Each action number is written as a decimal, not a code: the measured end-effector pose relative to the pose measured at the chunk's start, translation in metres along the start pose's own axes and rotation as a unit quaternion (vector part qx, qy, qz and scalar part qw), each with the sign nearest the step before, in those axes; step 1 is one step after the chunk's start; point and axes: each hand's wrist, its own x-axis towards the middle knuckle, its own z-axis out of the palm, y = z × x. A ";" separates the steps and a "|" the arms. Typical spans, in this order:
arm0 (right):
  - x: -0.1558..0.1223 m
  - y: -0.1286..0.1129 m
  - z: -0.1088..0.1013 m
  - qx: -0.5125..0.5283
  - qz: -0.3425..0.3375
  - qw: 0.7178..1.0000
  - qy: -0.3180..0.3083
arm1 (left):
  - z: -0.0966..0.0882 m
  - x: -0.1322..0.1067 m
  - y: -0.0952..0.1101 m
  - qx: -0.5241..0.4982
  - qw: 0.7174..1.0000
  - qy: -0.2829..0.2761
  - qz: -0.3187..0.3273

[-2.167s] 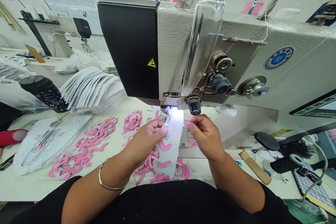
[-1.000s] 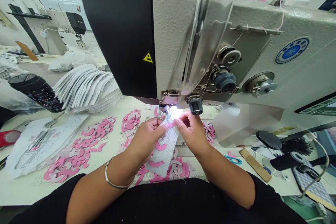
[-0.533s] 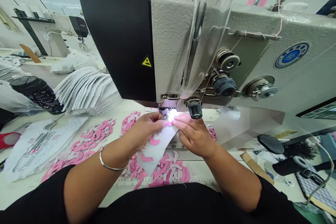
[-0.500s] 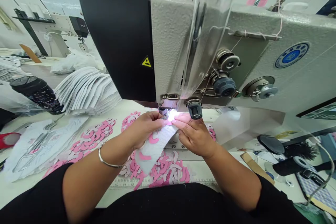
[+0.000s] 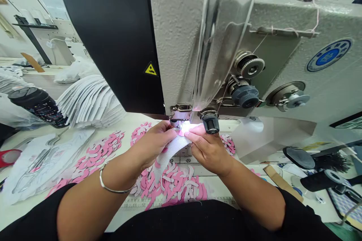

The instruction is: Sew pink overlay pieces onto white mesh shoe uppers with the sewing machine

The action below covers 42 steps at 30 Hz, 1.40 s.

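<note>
A strip of white mesh fabric (image 5: 173, 151) runs from under the lit needle area of the sewing machine (image 5: 178, 37) down toward me. My left hand (image 5: 155, 143) pinches its left edge between thumb and fingers, close to the presser foot (image 5: 177, 123). From the other side, my right hand (image 5: 209, 148) grips the fabric with bent fingers, the tips pressed beside the needle. Glare hides the stitching point, where a bit of pink shows between the fingertips. Below the fabric lies a heap of small curved pink and white pieces (image 5: 181, 182).
More pink pieces (image 5: 96, 154) spread to the left, near white cut panels (image 5: 31, 173). Behind stand a fanned stack of white panels (image 5: 89, 99) and a black patterned bottle (image 5: 39, 105). A black thread spool (image 5: 318, 180) lies at right; a ruler strip (image 5: 132, 206) crosses the front edge.
The white fabric has turned and looks narrower, and the pink pieces on it are now mostly out of sight. Both hands stay at the needle. My view has shifted closer to the machine.
</note>
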 end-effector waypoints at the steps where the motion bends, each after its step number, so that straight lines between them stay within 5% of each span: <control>1: 0.000 0.000 0.000 0.001 0.000 1.000 0.001 | 0.000 0.001 -0.001 -0.012 1.000 -0.005 0.002; 42: 0.004 0.003 -0.004 0.027 0.024 0.999 -0.017 | 0.002 0.001 0.001 -0.142 0.989 -0.047 0.009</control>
